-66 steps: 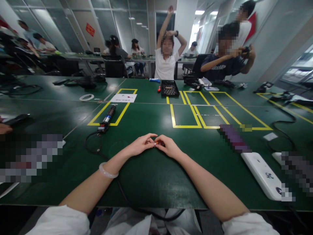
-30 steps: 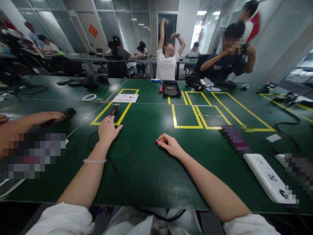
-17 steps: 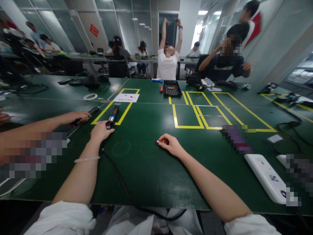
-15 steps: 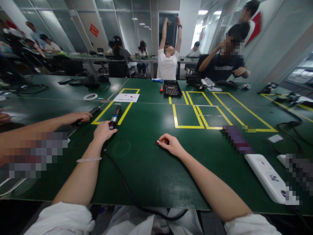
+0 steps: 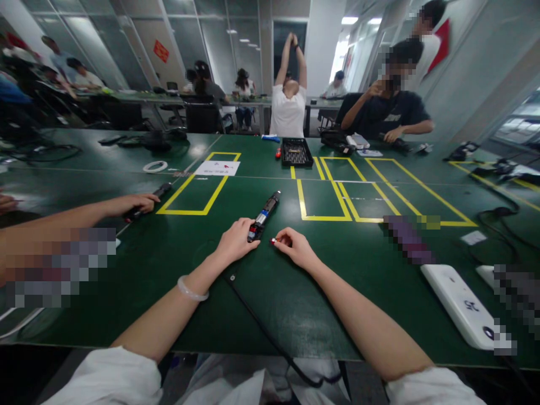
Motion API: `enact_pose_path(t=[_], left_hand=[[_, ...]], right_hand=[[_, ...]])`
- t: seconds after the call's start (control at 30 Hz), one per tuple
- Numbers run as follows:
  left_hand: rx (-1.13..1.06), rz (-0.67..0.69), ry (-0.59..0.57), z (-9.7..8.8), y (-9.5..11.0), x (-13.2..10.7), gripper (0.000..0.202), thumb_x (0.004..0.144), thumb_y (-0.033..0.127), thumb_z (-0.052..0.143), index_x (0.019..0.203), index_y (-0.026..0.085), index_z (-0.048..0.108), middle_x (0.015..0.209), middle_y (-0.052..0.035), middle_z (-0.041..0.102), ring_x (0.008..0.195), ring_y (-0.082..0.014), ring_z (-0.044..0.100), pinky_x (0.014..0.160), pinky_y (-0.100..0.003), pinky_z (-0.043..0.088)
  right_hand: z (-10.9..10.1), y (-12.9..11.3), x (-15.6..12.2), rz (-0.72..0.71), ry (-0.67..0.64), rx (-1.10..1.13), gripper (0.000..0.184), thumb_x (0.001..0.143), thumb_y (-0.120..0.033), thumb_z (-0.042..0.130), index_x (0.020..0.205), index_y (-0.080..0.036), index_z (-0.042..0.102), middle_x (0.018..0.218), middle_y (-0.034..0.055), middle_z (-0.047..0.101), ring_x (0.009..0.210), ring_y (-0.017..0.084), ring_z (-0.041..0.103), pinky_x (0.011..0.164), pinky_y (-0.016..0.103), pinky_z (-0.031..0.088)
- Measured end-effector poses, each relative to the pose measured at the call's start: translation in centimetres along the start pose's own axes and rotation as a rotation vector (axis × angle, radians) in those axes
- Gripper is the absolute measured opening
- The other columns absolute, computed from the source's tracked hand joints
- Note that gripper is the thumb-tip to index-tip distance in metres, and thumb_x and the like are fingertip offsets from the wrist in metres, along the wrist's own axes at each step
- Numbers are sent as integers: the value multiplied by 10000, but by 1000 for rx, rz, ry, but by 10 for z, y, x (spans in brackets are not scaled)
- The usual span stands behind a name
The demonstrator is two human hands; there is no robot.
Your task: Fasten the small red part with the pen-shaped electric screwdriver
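My left hand (image 5: 236,242) is closed around the near end of a black stick-shaped corded tool (image 5: 265,215), which looks like an electric screwdriver. Blue, silver and red parts show along its body, as though the casing is open. It points away from me and to the right, and a black cord (image 5: 257,318) trails from its near end over the table edge. Just right of it, my right hand (image 5: 297,247) pinches a small red and white part (image 5: 273,241) between thumb and fingertips; its kind is too small to tell. The two hands are close but apart.
Yellow tape outlines (image 5: 327,218) mark the green table (image 5: 236,329). A black tray (image 5: 297,153) stands at the back beside a small red object (image 5: 278,153). A paper sheet (image 5: 217,168) lies left. A co-worker's hand (image 5: 143,203) holds a similar tool. A white power bank (image 5: 455,306) lies right.
My left hand has carried the tool rightward from the left taped outline to beside my right hand, with the cord dragged along. My right hand has barely moved, still pinching the small part.
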State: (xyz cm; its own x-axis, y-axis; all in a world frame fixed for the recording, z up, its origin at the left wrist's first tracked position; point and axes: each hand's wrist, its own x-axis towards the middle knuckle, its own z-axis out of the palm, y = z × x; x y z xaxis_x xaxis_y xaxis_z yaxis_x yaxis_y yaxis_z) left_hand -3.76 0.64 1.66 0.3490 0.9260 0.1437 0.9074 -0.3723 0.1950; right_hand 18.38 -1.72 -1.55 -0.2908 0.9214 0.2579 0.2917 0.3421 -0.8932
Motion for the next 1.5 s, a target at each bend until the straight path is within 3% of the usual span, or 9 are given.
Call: enact_pose_path(t=[0.13,0.27,0.43,0.63,0.8,1.0,1.13,1.27,1.5], left_hand=[[-98,123,-27,3,31,-10,561,788,392,635,1294,235,448,1292,-88,507,1159,-263,530,895,-366,493],[-119,179,-55,2,43,-14,600,818,371,602,1366,258,385,1345,-78,469,1168,-253,535,872,-359,505],[-101,180,-57,0,44,-15,599,831,377,591,1374,233,384,1362,-88,469,1161,-262,543,880,-372,505],[-56,214,-22,8,41,-15,614,855,389,575,1406,239,349,1416,-88,451,1159,-259,533,922,-378,479],[21,207,-8,11,42,-12,580,910,410,496,1431,217,331,1358,-107,489,1105,-254,545,900,-371,469],[91,184,-36,9,43,-8,572,929,392,468,1450,208,322,1333,-122,484,1093,-256,545,876,-362,463],[116,156,-16,7,32,-3,573,938,434,450,1448,204,329,1340,-128,477,1118,-263,532,874,-352,457],[166,30,-8,3,9,8,588,929,469,450,1439,196,346,1339,-137,477,1091,-273,545,863,-360,457],[190,-282,19,-9,-72,23,595,915,516,406,1404,178,388,1329,-173,471,1134,-326,534,884,-413,456]], right_hand=[[-1,1,0,-47,-11,-14,138,827,-274,625,877,-182,535,694,-40,513,602,111,481,602,233,407],[-2,1,-2,-144,-33,-185,112,820,-208,628,812,-187,518,778,-17,523,656,118,494,636,235,407],[-2,1,-3,-201,-12,-353,94,827,-186,644,794,-189,556,913,20,552,775,140,522,704,244,412],[0,-1,-3,-194,-49,-382,50,861,-198,627,825,-181,597,800,8,565,718,137,538,678,240,416],[-1,-7,-7,-231,-36,-364,83,900,-234,577,862,-180,627,852,31,602,775,149,572,719,254,440],[0,-6,-7,-230,-38,-339,164,897,-224,574,1055,-187,599,921,33,611,814,150,576,771,266,458],[-2,-5,-7,-199,-46,-357,133,905,-226,566,1027,-192,606,886,25,608,802,146,571,759,261,455],[-4,-5,-8,-179,-57,-362,115,899,-198,562,1001,-188,614,878,22,601,799,139,573,755,258,457],[-5,-3,-8,-168,-66,-368,114,898,-190,551,986,-189,624,891,28,612,813,141,582,762,263,458]])
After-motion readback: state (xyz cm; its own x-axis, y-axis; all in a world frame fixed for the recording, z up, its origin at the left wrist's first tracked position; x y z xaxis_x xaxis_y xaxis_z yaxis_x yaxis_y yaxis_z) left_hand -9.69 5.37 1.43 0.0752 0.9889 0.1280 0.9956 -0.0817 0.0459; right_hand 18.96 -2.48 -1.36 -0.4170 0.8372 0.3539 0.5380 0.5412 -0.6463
